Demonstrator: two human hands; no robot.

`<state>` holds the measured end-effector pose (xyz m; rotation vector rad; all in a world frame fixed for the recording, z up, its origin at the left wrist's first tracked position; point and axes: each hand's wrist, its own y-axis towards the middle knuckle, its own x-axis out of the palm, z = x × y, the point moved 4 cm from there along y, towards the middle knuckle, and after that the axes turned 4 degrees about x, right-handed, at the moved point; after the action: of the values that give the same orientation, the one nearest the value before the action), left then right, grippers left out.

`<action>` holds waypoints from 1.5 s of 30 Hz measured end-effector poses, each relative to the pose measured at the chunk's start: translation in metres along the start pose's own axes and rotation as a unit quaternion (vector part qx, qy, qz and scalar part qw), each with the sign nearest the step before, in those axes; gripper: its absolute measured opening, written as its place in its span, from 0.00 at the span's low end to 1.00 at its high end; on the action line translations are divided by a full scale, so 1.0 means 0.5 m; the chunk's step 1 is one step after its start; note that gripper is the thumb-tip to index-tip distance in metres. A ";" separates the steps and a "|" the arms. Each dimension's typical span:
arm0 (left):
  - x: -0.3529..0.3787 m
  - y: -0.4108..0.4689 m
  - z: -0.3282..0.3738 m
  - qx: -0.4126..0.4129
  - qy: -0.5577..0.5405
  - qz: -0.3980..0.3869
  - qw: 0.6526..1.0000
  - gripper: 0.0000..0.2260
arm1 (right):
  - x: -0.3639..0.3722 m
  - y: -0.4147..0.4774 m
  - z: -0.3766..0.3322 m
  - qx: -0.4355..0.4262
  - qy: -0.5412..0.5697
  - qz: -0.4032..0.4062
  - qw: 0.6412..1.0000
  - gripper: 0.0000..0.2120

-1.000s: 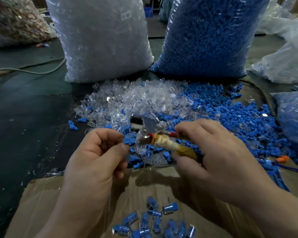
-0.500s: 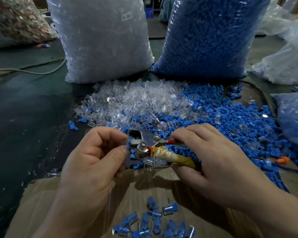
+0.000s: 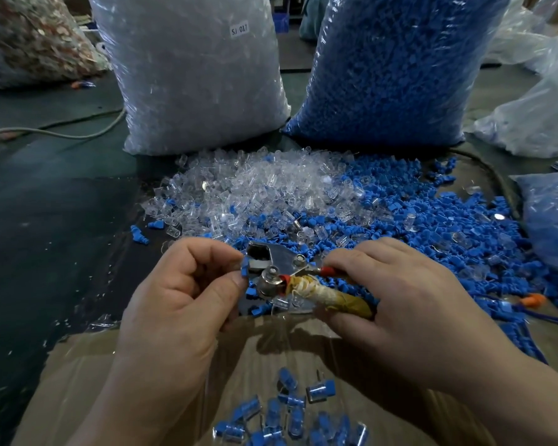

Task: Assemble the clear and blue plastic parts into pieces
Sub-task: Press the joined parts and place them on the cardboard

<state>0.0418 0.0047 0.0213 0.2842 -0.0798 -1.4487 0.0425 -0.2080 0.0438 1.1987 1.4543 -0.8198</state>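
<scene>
My left hand [image 3: 181,294] pinches a small blue plastic part [image 3: 245,269] between thumb and forefinger, right at the jaw of a metal crimping tool [image 3: 273,263]. My right hand [image 3: 397,297] grips the tool's handles, one wrapped in yellowish tape [image 3: 332,296], the other red-tipped. Behind the hands lies a heap of clear parts [image 3: 258,191] beside a spread of loose blue parts [image 3: 448,226]. Several assembled blue-and-clear pieces [image 3: 290,416] lie on cardboard [image 3: 87,375] near me.
Two big plastic sacks stand at the back, one of clear parts [image 3: 190,75], one of blue parts [image 3: 393,69]. More bags sit at the right [image 3: 551,217] and far left [image 3: 29,40]. A cable [image 3: 62,132] runs across the dark floor at left.
The tool has tilted and dropped slightly toward my left hand. My left hand brought its blue part up against the tool's jaw.
</scene>
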 end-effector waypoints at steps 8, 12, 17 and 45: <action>0.027 -0.014 -0.028 -0.096 0.067 -0.065 0.991 0.13 | 0.013 0.030 0.046 0.121 -0.104 0.010 0.987 0.33; 0.037 -0.020 -0.022 -0.091 0.099 -0.061 0.989 0.13 | 0.016 0.038 0.048 0.134 -0.112 -0.011 0.985 0.36; 0.042 -0.027 -0.014 -0.071 0.135 -0.057 0.987 0.10 | -0.003 0.017 0.007 0.062 -0.029 0.070 0.995 0.26; 0.035 -0.025 0.041 0.097 0.172 -0.250 0.948 0.08 | 0.018 -0.020 -0.054 0.096 0.296 -0.129 0.941 0.15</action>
<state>0.0272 -0.0168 0.0358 0.7575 0.1452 -1.8748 0.0252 -0.1832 0.0402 1.5043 2.0937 -0.8279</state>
